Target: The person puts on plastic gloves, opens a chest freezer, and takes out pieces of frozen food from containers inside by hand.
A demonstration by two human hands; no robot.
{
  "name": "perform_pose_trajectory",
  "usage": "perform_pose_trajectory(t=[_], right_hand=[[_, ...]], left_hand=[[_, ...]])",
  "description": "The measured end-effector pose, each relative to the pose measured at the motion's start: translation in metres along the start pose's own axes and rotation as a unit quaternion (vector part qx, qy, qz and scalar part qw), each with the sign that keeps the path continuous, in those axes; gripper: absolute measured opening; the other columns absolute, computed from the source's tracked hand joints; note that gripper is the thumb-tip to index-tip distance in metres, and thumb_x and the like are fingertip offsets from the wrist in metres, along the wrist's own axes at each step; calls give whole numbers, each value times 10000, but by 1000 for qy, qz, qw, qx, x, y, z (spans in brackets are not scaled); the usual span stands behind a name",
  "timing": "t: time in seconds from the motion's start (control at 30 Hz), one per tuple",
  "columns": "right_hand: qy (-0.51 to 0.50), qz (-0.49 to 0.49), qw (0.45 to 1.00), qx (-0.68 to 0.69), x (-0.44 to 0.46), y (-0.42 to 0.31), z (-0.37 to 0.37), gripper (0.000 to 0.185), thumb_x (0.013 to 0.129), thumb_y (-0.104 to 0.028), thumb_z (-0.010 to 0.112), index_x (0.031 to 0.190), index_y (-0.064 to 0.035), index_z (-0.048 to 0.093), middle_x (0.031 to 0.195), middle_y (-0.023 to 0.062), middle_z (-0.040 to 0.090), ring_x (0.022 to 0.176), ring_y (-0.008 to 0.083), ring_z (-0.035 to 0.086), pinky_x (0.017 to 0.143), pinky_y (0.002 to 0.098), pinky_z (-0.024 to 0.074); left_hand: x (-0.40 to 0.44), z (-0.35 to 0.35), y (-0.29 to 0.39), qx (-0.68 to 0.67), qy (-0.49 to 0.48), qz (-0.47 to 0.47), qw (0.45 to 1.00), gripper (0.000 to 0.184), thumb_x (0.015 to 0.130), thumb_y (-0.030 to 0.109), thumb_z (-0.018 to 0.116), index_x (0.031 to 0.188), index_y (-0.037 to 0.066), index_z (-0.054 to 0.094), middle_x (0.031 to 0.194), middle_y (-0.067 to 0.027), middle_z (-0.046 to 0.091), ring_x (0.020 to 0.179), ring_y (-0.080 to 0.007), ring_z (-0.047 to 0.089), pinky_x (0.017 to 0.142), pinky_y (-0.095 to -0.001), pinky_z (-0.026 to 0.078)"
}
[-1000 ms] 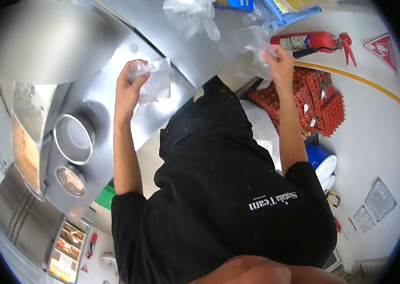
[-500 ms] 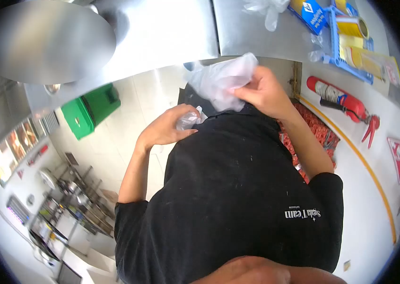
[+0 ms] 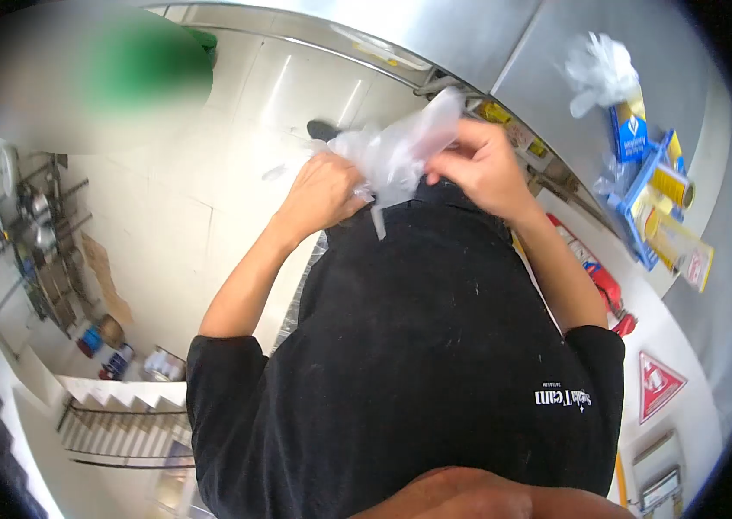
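Note:
Thin, crumpled translucent plastic [image 3: 396,160] stretches between my two hands in front of my waist. It is blurred, with loose strips hanging off, and I cannot tell if it is a bag or a glove. My left hand [image 3: 321,192] is closed on its left part, fingers curled in. On the right, my right hand [image 3: 483,169] pinches the other end between thumb and fingers. The fingertips of both hands are partly hidden by the plastic and by motion.
A steel counter [image 3: 470,39] runs ahead and right, bearing a white plastic bundle [image 3: 604,73], a blue box [image 3: 630,134] and a blue basket [image 3: 643,208] of packages. A fire extinguisher [image 3: 587,264] is at the right. Tiled floor [image 3: 193,190] and metal racks [image 3: 41,229] lie left.
My left hand has come up and in, meeting the plastic in my right hand. The view has turned, bringing more floor and the counter's edge into sight.

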State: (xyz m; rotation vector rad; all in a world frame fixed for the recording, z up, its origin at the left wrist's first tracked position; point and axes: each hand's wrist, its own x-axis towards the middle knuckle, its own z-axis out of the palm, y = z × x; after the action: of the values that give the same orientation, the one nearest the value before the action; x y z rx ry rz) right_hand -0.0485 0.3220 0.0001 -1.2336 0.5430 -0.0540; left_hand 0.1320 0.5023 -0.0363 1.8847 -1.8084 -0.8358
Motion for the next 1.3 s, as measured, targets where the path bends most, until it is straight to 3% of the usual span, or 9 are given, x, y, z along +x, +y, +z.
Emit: perform_pose_trajectory(t=[0.07,0.17,0.47,0.63,0.8,0.93,1.1,1.2,1.3], right_hand=[[-132,-127,968,-171,25,-1,27,220,816,0,633,1026,-10,701,955,130,640,863,187,631,811,308,511],[-240,-69,874,-417,58,19,73,239,853,-43,592,1061,-55,710,994,123,607,1017,247,580,858,365,483],[-434,-28,400,-807,169,11,264,244,854,-180,547,1026,-112,706,1003,102,599,969,290,573,754,439,460],[-606,-48,553,-570,229,-44,306,370,887,-172,582,1253,-152,629,1003,124,611,994,313,608,862,427,473],[-477,-40,747,-461,291,-70,348,326,939,-182,554,1243,-85,621,1033,75,637,923,199,601,804,325,472],[-426,-52,783,-451,332,-37,413,325,948,-202,565,1249,-87,612,1077,63,634,952,160,584,809,307,469],[-535,-30,774,-336,360,-8,535,669,869,-300,701,1439,-100,415,1370,102,511,1244,219,487,1031,344,394],[-558,23,809,-184,401,33,604,687,868,-296,718,1425,-45,403,1353,98,500,1248,197,464,1038,324,384],[-593,100,786,-142,453,17,670,434,847,-250,747,1156,2,574,1010,38,641,973,112,580,911,277,446]], left_hand=[[-20,0,-26,3,62,-24,998,229,672,76,688,886,24,624,817,-142,644,793,-355,617,723,-444,485],[-57,-23,-42,31,63,-61,996,322,633,71,710,941,50,618,900,-115,632,854,-310,605,735,-412,457],[-173,-68,-119,-144,131,-203,960,342,699,116,718,996,22,577,969,-132,617,945,-328,592,802,-423,463],[-243,-70,-157,-154,131,-317,927,465,752,224,754,1112,52,514,1058,-159,596,1017,-371,580,832,-451,472],[-342,-86,-189,-356,150,-312,868,513,783,191,767,1207,90,498,1052,-96,609,979,-264,595,836,-371,473],[-398,-127,-196,-537,470,-293,636,468,831,121,731,1241,115,507,1013,6,567,939,-91,528,781,-255,452],[-402,-163,-242,-477,681,-290,474,381,798,19,764,1094,87,535,989,-2,587,874,-83,579,771,-230,489],[-412,-192,-272,-462,697,-273,475,426,812,59,761,1166,72,525,1045,-18,590,934,-103,585,800,-241,489],[-453,-220,-304,-468,728,-260,427,355,832,110,765,1114,53,556,996,-31,621,893,-109,601,789,-270,495]])
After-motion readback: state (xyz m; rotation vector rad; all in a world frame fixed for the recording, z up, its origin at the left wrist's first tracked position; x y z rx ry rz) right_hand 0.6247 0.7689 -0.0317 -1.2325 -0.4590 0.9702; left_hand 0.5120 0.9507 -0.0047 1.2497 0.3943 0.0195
